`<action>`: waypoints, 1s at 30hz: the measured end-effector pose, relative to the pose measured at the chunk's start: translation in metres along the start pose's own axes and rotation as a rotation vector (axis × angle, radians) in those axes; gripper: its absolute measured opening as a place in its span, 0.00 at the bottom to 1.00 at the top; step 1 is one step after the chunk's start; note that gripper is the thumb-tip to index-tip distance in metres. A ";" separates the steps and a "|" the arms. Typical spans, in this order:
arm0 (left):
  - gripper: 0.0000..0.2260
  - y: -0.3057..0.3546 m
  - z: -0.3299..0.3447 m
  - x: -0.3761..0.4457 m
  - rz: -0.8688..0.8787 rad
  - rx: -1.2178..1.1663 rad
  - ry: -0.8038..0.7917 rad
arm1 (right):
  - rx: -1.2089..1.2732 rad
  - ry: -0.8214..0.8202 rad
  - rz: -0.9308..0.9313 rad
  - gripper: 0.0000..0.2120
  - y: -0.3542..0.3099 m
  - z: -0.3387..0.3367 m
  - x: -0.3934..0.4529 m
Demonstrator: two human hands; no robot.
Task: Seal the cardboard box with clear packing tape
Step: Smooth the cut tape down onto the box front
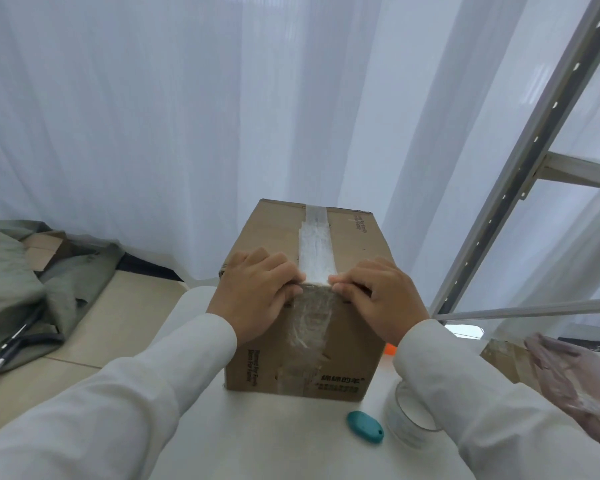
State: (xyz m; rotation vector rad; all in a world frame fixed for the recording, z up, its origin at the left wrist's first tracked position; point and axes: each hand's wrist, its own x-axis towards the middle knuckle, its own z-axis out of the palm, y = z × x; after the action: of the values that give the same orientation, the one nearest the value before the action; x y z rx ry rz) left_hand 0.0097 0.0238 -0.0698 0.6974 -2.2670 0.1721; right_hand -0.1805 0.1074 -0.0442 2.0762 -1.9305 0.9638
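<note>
A brown cardboard box (354, 244) stands on a white table (274, 438) in front of me. A strip of clear packing tape (314, 251) runs along its closed top seam and down over the near face, where it looks wrinkled. My left hand (257, 292) and my right hand (381, 299) clasp the box's near top edge on either side of the strip, fingers curled, fingertips touching the tape's edges. A roll of clear tape (409, 420) lies on the table at the lower right, partly hidden by my right sleeve.
A small teal cutter (364, 427) lies on the table near the roll. Something orange (390, 348) peeks out behind the box. A metal shelf frame (520, 174) and a plastic bag (575, 382) stand right. Grey-green cloth (11, 271) lies on the floor left; white curtains hang behind.
</note>
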 end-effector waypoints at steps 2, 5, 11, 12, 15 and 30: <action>0.12 -0.001 -0.002 0.001 -0.025 -0.070 0.011 | 0.032 -0.008 0.027 0.10 -0.003 -0.005 0.003; 0.12 0.001 -0.004 0.002 -0.062 -0.088 0.022 | -0.025 -0.202 -0.040 0.19 -0.021 0.000 0.009; 0.11 0.007 -0.007 -0.001 -0.088 -0.146 0.034 | -0.011 -0.630 0.081 0.24 -0.040 0.009 0.049; 0.11 0.007 -0.007 -0.001 -0.091 -0.155 0.025 | -0.023 -0.639 0.101 0.24 -0.039 0.011 0.056; 0.11 0.007 -0.007 -0.001 -0.100 -0.167 0.016 | -0.084 -0.638 0.157 0.23 -0.036 0.023 0.078; 0.10 0.004 0.003 -0.001 -0.078 -0.072 0.051 | -0.049 -0.541 0.380 0.35 -0.007 0.057 0.130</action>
State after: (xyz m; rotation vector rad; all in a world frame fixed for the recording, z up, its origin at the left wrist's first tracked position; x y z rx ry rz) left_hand 0.0066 0.0264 -0.0724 0.7338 -2.1826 0.0699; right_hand -0.1582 -0.0299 -0.0166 2.1412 -2.6499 0.4099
